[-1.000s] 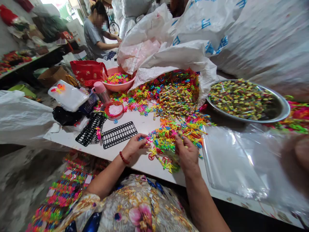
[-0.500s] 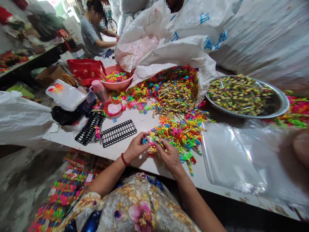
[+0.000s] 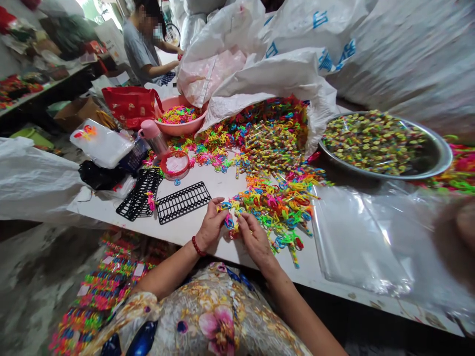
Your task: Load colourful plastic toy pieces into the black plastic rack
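Observation:
My left hand (image 3: 211, 225), wearing a red bead bracelet, is closed on small blue and pink plastic pieces (image 3: 228, 221). Close beside it, the thumb and fingers of my right hand (image 3: 255, 240) are pinched together at the edge of those pieces. Whatever sits in that pinch is too small to name. Behind and right of both hands spreads a pile of bright plastic pieces (image 3: 276, 200), some ring-shaped. A black plastic grid (image 3: 183, 202) lies flat to the left of my left hand.
Clear plastic bags (image 3: 352, 237) lie at right, below a wide metal basin (image 3: 443, 153) of small pieces. A white sack (image 3: 321, 99) spills pieces onto the table (image 3: 218, 183). At left stand a pink flask (image 3: 150, 132) and a red basket (image 3: 176, 173). A person (image 3: 143, 49) sits behind.
My right hand has come left from the pile to my left hand, and both now meet over the small pieces. More blue and pink shows at my left fingertips.

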`<move>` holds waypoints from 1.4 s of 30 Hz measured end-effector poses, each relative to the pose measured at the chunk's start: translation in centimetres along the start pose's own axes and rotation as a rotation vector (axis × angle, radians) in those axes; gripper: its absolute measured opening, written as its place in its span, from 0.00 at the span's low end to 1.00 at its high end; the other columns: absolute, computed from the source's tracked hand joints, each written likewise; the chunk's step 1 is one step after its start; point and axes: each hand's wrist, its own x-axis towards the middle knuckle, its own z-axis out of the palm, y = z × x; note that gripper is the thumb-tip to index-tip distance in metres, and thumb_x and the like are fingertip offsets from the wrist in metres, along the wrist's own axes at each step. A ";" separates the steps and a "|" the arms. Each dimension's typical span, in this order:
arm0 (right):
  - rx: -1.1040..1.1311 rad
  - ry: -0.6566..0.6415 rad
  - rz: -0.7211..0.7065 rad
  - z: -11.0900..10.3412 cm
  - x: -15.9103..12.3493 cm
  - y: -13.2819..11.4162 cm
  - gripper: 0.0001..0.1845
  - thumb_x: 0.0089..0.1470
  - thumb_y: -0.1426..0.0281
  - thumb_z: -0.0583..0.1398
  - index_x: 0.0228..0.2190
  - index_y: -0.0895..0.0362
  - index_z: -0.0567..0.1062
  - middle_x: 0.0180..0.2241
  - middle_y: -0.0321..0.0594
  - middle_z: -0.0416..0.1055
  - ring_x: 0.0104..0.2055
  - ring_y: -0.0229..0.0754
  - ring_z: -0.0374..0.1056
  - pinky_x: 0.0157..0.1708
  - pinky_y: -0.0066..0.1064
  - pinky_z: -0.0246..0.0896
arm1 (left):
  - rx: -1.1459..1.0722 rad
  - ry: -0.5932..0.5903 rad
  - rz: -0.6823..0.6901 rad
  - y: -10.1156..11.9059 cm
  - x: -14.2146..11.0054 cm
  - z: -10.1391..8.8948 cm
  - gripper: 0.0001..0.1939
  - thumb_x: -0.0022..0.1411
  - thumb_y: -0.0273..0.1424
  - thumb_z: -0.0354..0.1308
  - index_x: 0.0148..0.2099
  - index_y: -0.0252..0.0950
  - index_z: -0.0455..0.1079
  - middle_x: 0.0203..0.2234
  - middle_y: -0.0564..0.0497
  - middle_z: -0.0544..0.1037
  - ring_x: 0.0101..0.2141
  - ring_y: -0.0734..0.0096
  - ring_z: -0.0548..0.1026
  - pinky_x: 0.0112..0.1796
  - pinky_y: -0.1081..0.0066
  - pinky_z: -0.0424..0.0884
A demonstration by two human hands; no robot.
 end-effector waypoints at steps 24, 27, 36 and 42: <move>-0.219 0.008 -0.336 -1.2 -0.3 -0.6 0.13 0.62 0.60 0.57 0.36 0.53 0.78 0.33 0.41 0.79 0.35 0.44 0.74 0.36 0.34 0.68 | 0.379 -0.007 0.110 -0.5 -0.1 0.2 0.14 0.65 0.45 0.55 0.42 0.39 0.63 0.27 0.57 0.64 0.26 0.75 0.62 0.29 0.74 0.61; -0.218 -0.019 -0.319 -1.1 -0.6 -0.9 0.13 0.62 0.59 0.56 0.37 0.52 0.78 0.34 0.42 0.79 0.36 0.45 0.74 0.39 0.36 0.69 | 0.454 0.026 0.203 -0.4 0.0 0.2 0.11 0.65 0.41 0.57 0.40 0.39 0.65 0.29 0.56 0.66 0.30 0.73 0.63 0.34 0.73 0.62; -0.358 -0.085 -0.383 -0.9 -1.4 -0.7 0.13 0.63 0.61 0.54 0.37 0.52 0.78 0.31 0.42 0.77 0.34 0.45 0.73 0.35 0.34 0.68 | 0.533 -0.008 0.156 -0.9 0.1 0.2 0.10 0.66 0.40 0.54 0.42 0.39 0.62 0.26 0.57 0.65 0.26 0.74 0.63 0.30 0.73 0.60; -0.548 0.267 -0.415 -7.0 1.1 -0.8 0.18 0.62 0.57 0.56 0.46 0.53 0.77 0.44 0.48 0.76 0.46 0.51 0.72 0.48 0.43 0.68 | 0.762 0.038 0.277 0.1 6.5 0.5 0.09 0.69 0.37 0.50 0.39 0.38 0.65 0.30 0.53 0.69 0.32 0.71 0.68 0.36 0.71 0.65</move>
